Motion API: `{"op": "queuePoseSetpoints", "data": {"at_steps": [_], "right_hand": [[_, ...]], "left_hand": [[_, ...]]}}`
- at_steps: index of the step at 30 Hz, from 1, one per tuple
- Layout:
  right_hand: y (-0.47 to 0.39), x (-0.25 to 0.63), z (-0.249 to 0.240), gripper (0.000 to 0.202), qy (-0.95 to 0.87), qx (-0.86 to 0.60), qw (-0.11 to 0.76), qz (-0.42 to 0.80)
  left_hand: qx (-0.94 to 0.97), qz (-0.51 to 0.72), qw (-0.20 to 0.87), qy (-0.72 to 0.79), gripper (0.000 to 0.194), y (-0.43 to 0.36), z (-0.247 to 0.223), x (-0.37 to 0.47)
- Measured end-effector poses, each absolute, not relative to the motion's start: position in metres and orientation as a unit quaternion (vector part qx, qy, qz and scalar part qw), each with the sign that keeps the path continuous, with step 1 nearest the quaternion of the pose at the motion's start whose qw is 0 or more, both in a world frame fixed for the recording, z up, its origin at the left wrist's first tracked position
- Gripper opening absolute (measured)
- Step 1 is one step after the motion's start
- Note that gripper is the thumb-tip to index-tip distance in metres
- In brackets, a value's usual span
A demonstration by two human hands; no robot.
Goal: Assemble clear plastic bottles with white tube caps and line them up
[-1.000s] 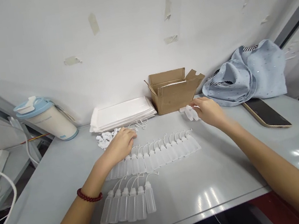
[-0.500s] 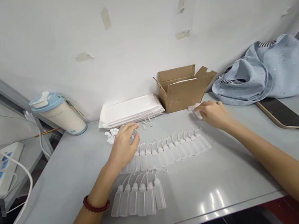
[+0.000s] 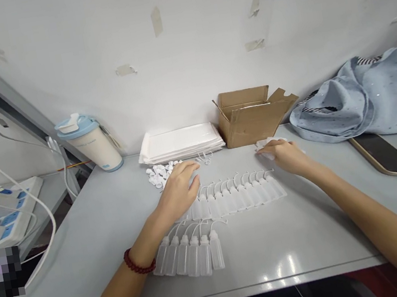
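Note:
My left hand (image 3: pixel 179 189) hovers over the left end of the back row of small translucent squeeze bottles (image 3: pixel 230 201), thumb apart from the fingers and nothing seen in it. Thin curved tubes top these bottles. A shorter front group of similar bottles (image 3: pixel 193 257) lies nearer me. Beside my left fingers is a heap of small white caps (image 3: pixel 159 175), partly hidden. At the back right my right hand (image 3: pixel 286 156) has its fingers closed down at some translucent plastic pieces (image 3: pixel 266 142). What exactly the fingertips grip is hidden.
Against the wall are a stack of white sheets or packets (image 3: pixel 182 143) and an open cardboard box (image 3: pixel 248 125). A blue-lidded tumbler (image 3: pixel 95 148) stands left. A light blue bag (image 3: pixel 365 98) and a phone (image 3: pixel 388 157) lie right. Loose small tubes (image 3: pixel 205 157) are near the stack.
The view has shifted, so everything sits a little farther right. My right hand has closed in over the translucent pieces by the box. The left hand shows more of the cap heap.

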State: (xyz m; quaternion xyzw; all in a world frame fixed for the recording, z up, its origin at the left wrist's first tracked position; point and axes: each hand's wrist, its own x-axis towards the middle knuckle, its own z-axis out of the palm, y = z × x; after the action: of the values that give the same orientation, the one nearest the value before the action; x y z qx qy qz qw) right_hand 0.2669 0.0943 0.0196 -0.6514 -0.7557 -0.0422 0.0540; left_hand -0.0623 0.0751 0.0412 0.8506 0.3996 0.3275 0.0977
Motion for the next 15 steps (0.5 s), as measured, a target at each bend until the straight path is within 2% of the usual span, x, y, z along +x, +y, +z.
{"op": "queuePoseSetpoints", "data": {"at_steps": [6, 15], "right_hand": [[0.094, 0.265, 0.018, 0.048, -0.752, -0.651, 0.098, -0.037], [0.074, 0.229, 0.036, 0.019, -0.781, -0.578, 0.235, -0.001]], "left_hand": [[0.852, 0.344, 0.103, 0.382, 0.026, 0.071, 0.043, -0.060], [0.815, 0.438, 0.146, 0.350, 0.016, 0.055, 0.053, -0.047]]}}
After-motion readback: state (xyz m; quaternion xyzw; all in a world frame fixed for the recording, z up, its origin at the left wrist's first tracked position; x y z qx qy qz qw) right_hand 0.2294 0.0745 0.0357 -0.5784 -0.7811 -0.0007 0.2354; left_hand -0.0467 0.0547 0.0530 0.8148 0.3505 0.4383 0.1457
